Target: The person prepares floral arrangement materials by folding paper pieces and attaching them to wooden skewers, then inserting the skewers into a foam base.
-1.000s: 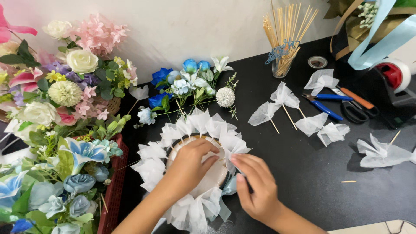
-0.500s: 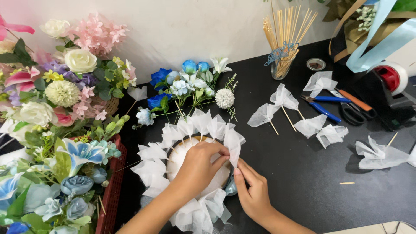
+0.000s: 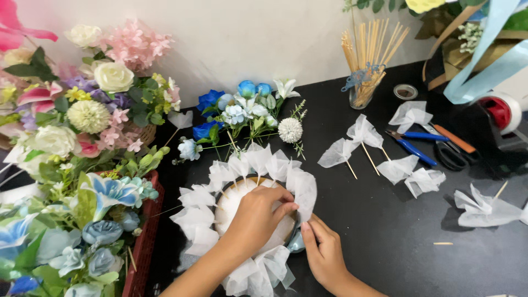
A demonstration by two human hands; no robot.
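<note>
- The left hand lies across the round foam base, hiding most of it; its fingers pinch a white tulle puff at the ring's right edge.
- The right hand sits just below, fingertips closed on the same puff; whatever it holds beneath is hidden.
- The tape dispenser is cut off at the right.
- Since a second ago, both hands have shifted right on the black surface.

1. Left hand rests on the round white foam disc, fingers curled at its right edge.
2. Right hand pinches a white gauzy fabric tuft in the ring.
3. Black worktop carries loose white fabric tufts on wooden sticks and blue-handled pliers.
</note>
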